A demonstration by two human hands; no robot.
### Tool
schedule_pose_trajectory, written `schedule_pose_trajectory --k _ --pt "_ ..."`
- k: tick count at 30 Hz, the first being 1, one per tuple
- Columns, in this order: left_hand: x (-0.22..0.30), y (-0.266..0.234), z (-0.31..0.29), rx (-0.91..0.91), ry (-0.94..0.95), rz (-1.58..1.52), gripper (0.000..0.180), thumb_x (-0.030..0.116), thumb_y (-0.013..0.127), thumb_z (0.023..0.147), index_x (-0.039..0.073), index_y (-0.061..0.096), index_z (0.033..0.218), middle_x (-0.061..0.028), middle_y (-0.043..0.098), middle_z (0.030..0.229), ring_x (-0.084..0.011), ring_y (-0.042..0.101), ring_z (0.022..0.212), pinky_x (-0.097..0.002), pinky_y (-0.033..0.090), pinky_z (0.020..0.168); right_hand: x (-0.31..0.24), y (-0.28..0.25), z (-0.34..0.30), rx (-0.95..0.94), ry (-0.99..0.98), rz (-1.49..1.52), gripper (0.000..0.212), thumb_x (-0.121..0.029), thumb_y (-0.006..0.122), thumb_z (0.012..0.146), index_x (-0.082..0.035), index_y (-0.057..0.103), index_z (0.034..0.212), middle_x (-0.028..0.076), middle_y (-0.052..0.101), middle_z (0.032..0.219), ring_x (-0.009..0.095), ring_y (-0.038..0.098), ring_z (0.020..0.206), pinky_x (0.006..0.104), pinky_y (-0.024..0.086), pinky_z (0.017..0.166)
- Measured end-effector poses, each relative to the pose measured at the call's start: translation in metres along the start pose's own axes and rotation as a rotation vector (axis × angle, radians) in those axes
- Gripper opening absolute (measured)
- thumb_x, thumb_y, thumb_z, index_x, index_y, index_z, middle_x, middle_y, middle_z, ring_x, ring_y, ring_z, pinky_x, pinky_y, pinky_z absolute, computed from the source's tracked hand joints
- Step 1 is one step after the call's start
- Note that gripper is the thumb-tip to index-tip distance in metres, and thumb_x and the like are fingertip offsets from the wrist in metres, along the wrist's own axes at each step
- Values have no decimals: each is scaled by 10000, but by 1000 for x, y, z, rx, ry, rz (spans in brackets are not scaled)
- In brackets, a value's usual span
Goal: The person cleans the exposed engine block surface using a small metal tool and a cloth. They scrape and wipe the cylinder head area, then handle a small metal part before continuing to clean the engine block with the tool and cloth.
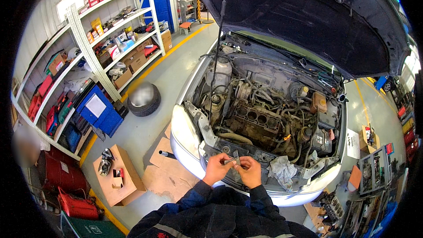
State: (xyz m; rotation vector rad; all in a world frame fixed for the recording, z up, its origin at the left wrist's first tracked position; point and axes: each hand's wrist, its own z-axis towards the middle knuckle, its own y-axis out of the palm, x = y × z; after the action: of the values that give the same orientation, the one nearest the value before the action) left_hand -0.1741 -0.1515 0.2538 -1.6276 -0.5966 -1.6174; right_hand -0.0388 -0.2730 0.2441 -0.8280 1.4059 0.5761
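Observation:
My left hand (217,169) and my right hand (249,171) come together over the front edge of the car's engine bay. Between their pinched fingertips is a small, flat grey piece (236,154), too small to name its kind. Just beyond the hands lies the engine block (254,121), its top uncovered and several round cylinder bores showing. To the right of my right hand, a crumpled grey-white rag (282,169) rests on the front panel.
The raised hood (299,17) hangs over the bay, held by a thin prop rod (216,57). At left are a cardboard box (128,174) with parts on top, a wheel (144,100) and loaded shelves (116,20). A cylinder head-like part (332,207) lies low at right.

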Motion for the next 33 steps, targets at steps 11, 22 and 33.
schedule_pose_trajectory --k 11,22,33 --pt "-7 7 -1 79 89 109 207 149 871 889 -5 734 902 -78 692 714 -109 604 625 -306 461 576 -4 9 -3 96 -34 -123 268 -72 872 901 6 699 1090 114 799 919 146 769 847 307 588 738" --pt "3 7 -7 46 159 136 201 146 847 912 -32 763 954 -153 746 827 -253 728 691 -361 549 639 3 16 -4 218 -157 -133 209 -49 848 913 12 667 995 101 779 908 144 759 838 310 581 729" --pt "-11 -2 -6 70 24 35 278 230 860 941 -23 808 1043 -146 778 860 -185 744 739 -339 560 664 -11 29 -12 106 -143 -118 206 -24 774 974 16 733 1171 130 805 1090 192 788 1020 329 621 843"
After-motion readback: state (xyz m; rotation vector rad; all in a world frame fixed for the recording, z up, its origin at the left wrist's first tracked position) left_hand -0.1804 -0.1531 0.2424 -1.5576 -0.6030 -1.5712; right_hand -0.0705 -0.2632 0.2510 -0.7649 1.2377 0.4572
